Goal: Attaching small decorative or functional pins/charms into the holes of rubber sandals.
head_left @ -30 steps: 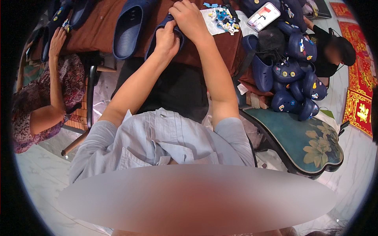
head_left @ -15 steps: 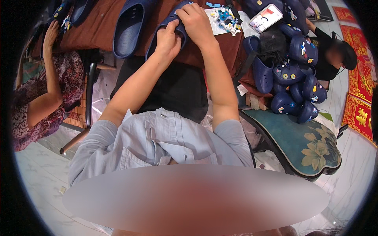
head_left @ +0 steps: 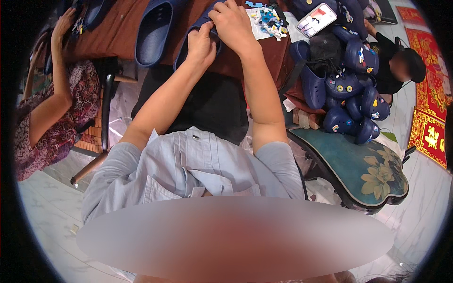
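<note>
A navy blue clog point(head_left: 183, 53) lies on the brown-covered table in front of me, its upper partly hidden by my hands. My left hand point(head_left: 202, 46) grips it at the opening, thumb on top and the other fingers tucked inside. My right hand point(head_left: 232, 27) presses over the upper with its fingers bent and close together. Whatever is under those fingertips, if anything, is hidden. Left of this clog rests another navy clog point(head_left: 155, 37) with its opening towards me. Small blue, white and yellow shoe charms point(head_left: 271, 22) are heaped on white paper just right of my right hand.
A white phone point(head_left: 317, 20) lies beyond the charms. Navy clogs with charms point(head_left: 343, 86) are piled at the right, above a teal flowered chair seat point(head_left: 347, 165). At the left, a person's arm point(head_left: 60, 85) reaches over the table; another person in black point(head_left: 391, 66) is at the right.
My hands stay on the same clog, the right one barely shifted. The person's hand at the left has moved slightly up and to the right. The whole view has shifted a little.
</note>
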The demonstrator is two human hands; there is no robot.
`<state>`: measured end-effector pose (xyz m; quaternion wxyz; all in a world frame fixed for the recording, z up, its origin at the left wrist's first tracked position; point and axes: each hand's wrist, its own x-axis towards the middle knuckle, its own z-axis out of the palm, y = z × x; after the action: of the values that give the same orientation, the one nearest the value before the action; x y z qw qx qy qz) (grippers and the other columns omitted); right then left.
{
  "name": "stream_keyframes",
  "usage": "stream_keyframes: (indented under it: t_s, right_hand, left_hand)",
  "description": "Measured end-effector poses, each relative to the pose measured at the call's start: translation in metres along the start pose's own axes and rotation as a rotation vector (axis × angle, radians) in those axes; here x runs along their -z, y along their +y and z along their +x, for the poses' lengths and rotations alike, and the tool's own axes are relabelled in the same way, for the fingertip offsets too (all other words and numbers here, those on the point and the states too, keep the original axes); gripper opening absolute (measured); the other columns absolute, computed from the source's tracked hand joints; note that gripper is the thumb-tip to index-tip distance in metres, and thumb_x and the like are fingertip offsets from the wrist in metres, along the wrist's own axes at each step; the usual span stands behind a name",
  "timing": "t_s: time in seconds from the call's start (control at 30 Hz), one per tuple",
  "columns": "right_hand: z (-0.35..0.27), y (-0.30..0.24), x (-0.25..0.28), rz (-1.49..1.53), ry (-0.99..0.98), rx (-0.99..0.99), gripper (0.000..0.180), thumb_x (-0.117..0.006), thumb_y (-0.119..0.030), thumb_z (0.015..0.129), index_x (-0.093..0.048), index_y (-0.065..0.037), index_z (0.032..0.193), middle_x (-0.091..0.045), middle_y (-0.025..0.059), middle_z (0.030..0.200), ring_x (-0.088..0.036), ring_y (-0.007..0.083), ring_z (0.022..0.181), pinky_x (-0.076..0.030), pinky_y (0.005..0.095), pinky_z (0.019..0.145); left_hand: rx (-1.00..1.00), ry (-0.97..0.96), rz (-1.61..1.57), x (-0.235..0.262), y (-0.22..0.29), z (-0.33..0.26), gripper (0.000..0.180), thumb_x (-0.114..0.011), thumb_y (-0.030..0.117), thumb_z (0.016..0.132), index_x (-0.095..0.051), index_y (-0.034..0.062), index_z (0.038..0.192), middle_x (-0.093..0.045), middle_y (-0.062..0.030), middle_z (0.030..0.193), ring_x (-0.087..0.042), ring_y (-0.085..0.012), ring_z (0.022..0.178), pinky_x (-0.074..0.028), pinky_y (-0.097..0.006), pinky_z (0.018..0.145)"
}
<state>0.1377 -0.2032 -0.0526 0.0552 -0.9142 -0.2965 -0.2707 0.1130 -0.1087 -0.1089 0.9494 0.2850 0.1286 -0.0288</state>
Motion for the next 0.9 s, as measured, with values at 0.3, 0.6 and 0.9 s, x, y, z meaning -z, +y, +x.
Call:
stream_keyframes:
  t_s: [0.3, 0.6, 0.9]
  right_hand:
    - [0.009, 0.002, 0.008, 0.138, -0.087, -0.025, 0.011, -0.054, -0.014, 0.075, -0.061, -0.006, 0.079, -0.055, 0.0074, 0.091, -0.049, 0.0273, 0.095, -0.043, 0.0395, 0.074]
    - [-0.005, -0.003, -0.004, 0.085, 0.011, -0.091, 0.016, -0.059, -0.015, 0.074, -0.070, -0.010, 0.084, -0.062, 0.0037, 0.095, -0.054, 0.0240, 0.097, -0.042, 0.0398, 0.080]
    - [-0.009, -0.003, -0.008, 0.108, 0.030, -0.133, 0.018, -0.057, -0.013, 0.076, -0.069, -0.009, 0.089, -0.061, 0.0058, 0.098, -0.053, 0.0254, 0.099, -0.042, 0.0408, 0.081]
  left_hand:
    - [-0.021, 0.010, 0.006, -0.003, 0.002, 0.000, 0.016, -0.056, 0.007, 0.088, -0.056, -0.0052, 0.097, -0.059, -0.0086, 0.098, -0.059, -0.0171, 0.091, -0.049, -0.031, 0.079]
    - [-0.031, 0.003, 0.032, 0.001, -0.001, 0.003, 0.016, -0.056, 0.010, 0.089, -0.057, -0.0046, 0.096, -0.060, -0.0080, 0.098, -0.059, -0.0163, 0.091, -0.048, -0.030, 0.078]
    - [0.021, 0.045, 0.052, 0.004, -0.003, 0.005, 0.016, -0.056, 0.011, 0.090, -0.058, -0.0036, 0.096, -0.061, -0.0064, 0.097, -0.059, -0.0150, 0.090, -0.049, -0.029, 0.077]
